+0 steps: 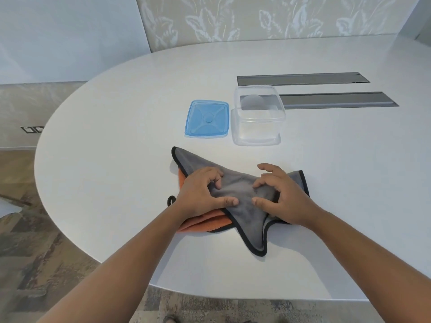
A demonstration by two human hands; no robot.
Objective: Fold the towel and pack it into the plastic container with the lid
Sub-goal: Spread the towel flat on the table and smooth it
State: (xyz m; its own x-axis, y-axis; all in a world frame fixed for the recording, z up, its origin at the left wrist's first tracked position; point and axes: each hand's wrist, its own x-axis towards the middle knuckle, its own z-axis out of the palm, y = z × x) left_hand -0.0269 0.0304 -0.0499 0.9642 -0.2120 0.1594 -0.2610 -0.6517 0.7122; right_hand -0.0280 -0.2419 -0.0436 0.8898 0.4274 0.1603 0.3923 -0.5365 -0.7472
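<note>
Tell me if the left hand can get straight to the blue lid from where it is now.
Probably yes. The left hand rests on the towel, and the blue lid lies flat beyond it with only bare table between. The clear container sits to the lid's right, out of the path.

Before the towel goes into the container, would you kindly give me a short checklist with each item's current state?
1. Container open and upright: ok; nothing inside it.
2. Lid off and out of the way: ok, flat on the table left of the container.
3. Towel folded compactly: not ok, bunched, corners sticking out.
4. Both hands on towel: ok; left hand and right hand grip the grey side.
5. Towel will fit: cannot tell.
</note>
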